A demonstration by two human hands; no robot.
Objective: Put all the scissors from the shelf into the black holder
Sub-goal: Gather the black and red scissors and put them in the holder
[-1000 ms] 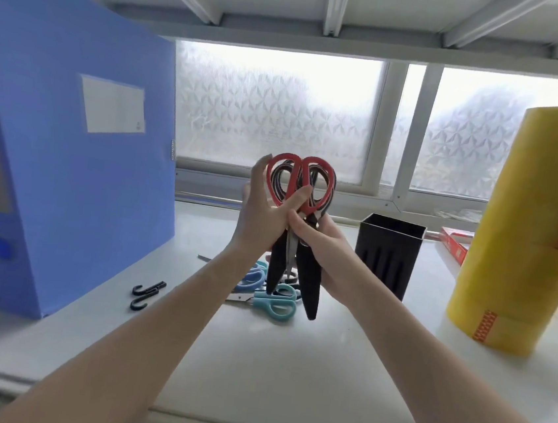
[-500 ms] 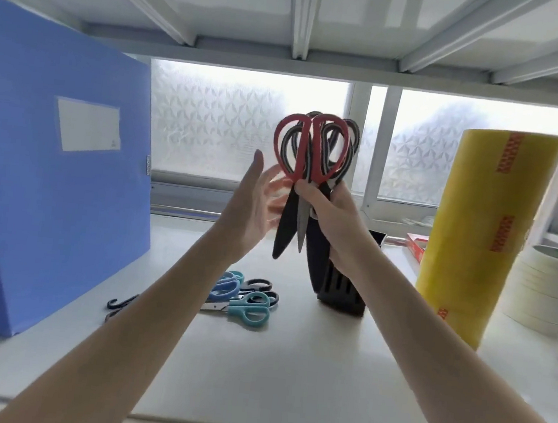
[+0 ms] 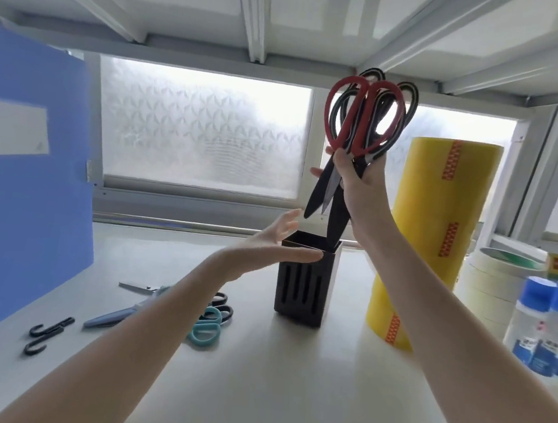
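Note:
My right hand (image 3: pixel 359 185) grips a bundle of large scissors (image 3: pixel 363 117) with red and black handles, blades pointing down. The longest blade tip reaches into the open top of the black holder (image 3: pixel 303 289), a square slotted box standing on the white shelf (image 3: pixel 251 398). My left hand (image 3: pixel 267 248) is open, fingers spread, right beside the holder's near rim. Several smaller scissors (image 3: pixel 207 324) with teal, blue and black handles lie on the shelf left of the holder, partly hidden by my left forearm.
A big blue file box (image 3: pixel 22 184) stands at the left. Two black hooks (image 3: pixel 44 334) lie in front of it. A tall yellow tape roll (image 3: pixel 429 241) stands right of the holder, then white tape rolls (image 3: pixel 493 285) and blue-capped bottles (image 3: pixel 548 325). The shelf above is low.
My right hand carried the scissors bundle up and rightward over the holder. My left hand let go of it and dropped, open, to the holder's rim.

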